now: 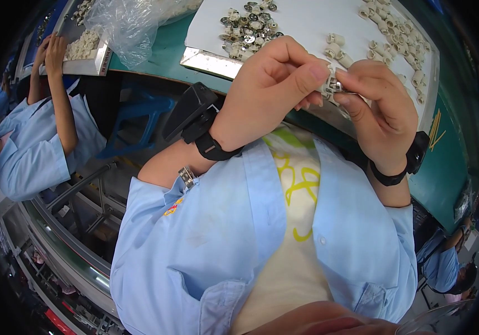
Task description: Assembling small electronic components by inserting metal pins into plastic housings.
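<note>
The left hand (275,78) and right hand (383,97) meet, fingers curled in nearly closed pinches on a small cream-white cylindrical piece with a silver metal fitting (332,85). The fingers partly hide it; whether the metal is already fixed in place cannot be told.

Just beyond the hands is a shallow white-lined metal tray (208,62). On it, past the left hand, lies a pile of cream and dark silver metal-fitted pieces (249,29); past the right hand spread loose cream hollow cylinders (401,38), a few close beyond the fingertips. Right of the right hand, thin yellowish sticks (436,131) lie on the green table (440,178). A crumpled clear plastic bag (130,30) lies well left of the left hand.
</note>
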Available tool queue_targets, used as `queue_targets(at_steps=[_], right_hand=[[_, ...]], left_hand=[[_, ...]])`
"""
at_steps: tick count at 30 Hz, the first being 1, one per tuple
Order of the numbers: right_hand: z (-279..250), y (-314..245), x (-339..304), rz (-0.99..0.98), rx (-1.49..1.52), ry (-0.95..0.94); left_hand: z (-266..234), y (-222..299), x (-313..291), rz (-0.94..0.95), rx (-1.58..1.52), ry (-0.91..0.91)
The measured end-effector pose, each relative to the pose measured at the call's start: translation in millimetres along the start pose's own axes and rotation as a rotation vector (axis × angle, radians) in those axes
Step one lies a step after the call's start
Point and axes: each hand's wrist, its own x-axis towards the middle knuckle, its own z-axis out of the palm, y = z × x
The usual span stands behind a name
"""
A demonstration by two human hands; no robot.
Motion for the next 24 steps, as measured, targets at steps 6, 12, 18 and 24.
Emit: queue_targets(at_steps=[6,12,18,24], right_hand=[[4.0,4.0,-0.2,-0.007,0.028,0.019],[1.8,3.3,0.7,-0.01,0.046,0.039],[-0.2,-1.4,-1.5,-0.045,-0.021,0.027],[-3.4,-2.0,-3.0,-0.074,-0.026,0.001]], left_hand=[[-2.4,-0.2,1.2,0.064,-0.01,-0.019],[0.7,1.7,-1.5,0.087,0.026,-0.008],[4.0,0.0,-5.0,0.115,0.043,0.001],[5.9,-4.2,-5.0,0.143,0.051,-0.018]])
